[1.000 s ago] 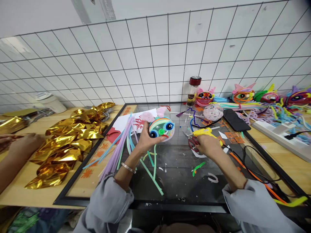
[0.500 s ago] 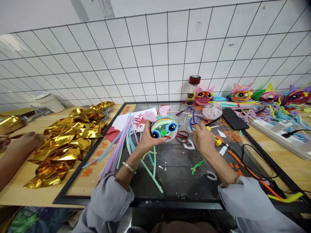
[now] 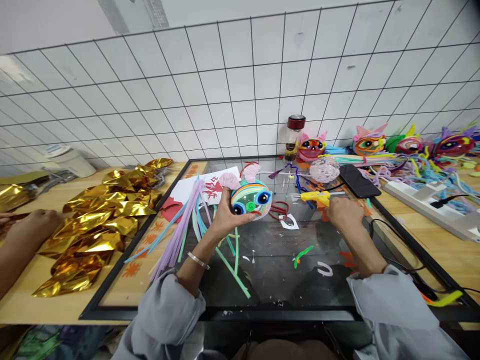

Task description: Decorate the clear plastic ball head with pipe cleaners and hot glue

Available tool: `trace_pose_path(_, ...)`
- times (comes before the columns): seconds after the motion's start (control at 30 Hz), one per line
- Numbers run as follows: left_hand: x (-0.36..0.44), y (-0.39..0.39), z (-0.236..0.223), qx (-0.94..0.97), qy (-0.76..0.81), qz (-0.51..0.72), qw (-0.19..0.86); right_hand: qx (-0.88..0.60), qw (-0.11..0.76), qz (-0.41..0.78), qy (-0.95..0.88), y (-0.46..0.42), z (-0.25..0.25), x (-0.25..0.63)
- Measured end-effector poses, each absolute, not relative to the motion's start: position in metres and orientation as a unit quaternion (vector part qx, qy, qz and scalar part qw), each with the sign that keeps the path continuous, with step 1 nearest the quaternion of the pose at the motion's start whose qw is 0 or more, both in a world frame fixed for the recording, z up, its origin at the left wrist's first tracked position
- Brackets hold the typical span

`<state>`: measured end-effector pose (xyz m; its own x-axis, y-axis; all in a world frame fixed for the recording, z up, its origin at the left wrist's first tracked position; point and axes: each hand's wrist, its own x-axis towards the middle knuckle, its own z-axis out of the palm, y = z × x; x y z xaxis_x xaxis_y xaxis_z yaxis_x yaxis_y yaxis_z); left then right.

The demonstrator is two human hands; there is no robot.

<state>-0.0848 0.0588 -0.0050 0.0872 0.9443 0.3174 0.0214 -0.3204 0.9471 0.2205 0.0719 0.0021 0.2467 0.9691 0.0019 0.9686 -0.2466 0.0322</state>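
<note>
My left hand (image 3: pixel 222 220) is closed around a clear ball (image 3: pixel 250 202) made up as an animal face, with big blue eyes, a green nose and pink fuzzy ears. Its thumb lies along the ball's lower front, and part of the back is hidden. On the right, my right hand (image 3: pixel 345 215) grips a yellow hot glue gun (image 3: pixel 318 197), the nozzle aimed left towards the ball. Red-handled scissors (image 3: pixel 279 210) lie between the two hands, beside a white paper cutout (image 3: pixel 289 222). Pipe cleaners (image 3: pixel 183 230) in purple, blue and green spread out left of the ball.
Gold foil (image 3: pixel 97 215) covers the left of the table, near another person's hand (image 3: pixel 35 230). At the back stand a jar (image 3: pixel 294 139) and several finished faces (image 3: pixel 369 142). A phone (image 3: pixel 360 181), a power strip (image 3: pixel 431 210) and a black cable (image 3: pixel 397 227) lie to the right.
My right hand has moved right, away from the blue pipe cleaner, and taken hold of the glue gun, which now points left. My left hand still holds the ball in about the same place.
</note>
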Motion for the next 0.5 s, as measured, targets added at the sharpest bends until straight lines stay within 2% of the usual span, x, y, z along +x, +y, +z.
trace_pose_path(0.13, -0.084, 0.059, -0.007, 0.604, 0.400, 0.540, 0.428, 0.792, -0.034, 0.067, 0.605, 0.066, 0.011, 0.204)
trace_pose_path(0.27, -0.080, 0.058, -0.011, 0.616, 0.397, 0.511, 0.449, 0.689, -0.047, -0.073, 0.719, 0.058, 0.005, 0.166)
trace_pose_path(0.37, -0.076, 0.058, -0.013, 0.625, 0.388, 0.505, 0.452, 0.673, -0.017, -0.081, 0.735, 0.057, -0.007, 0.146)
trace_pose_path(0.5, -0.072, 0.058, -0.015, 0.623, 0.388, 0.509, 0.449, 0.658, -0.052, -0.064, 0.748, 0.064, -0.017, 0.143)
